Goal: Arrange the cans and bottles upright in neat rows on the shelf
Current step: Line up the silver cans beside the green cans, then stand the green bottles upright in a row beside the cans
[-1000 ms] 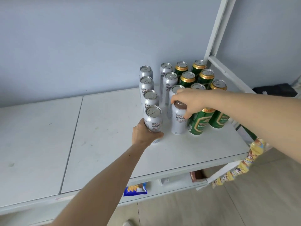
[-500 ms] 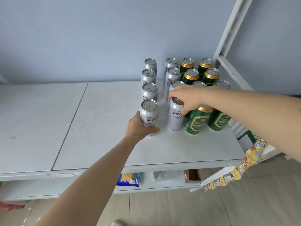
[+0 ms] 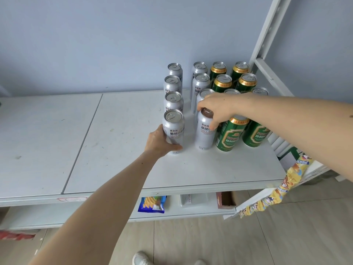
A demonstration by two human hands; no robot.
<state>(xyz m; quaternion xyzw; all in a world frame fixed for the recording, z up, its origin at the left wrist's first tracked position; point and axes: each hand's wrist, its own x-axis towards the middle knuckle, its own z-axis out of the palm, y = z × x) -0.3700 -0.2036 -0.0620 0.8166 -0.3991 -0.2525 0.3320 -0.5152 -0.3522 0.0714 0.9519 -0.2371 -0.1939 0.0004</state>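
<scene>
The left hand wraps its fingers around the lower part of the front silver can, which stands upright at the near end of the left row, just right of the frame's center. The right hand grips the top of a second silver can beside it, fingers curled over the rim. Green cans stand upright just to the right, more cans lined up behind toward the wall, all on the white shelf
</scene>
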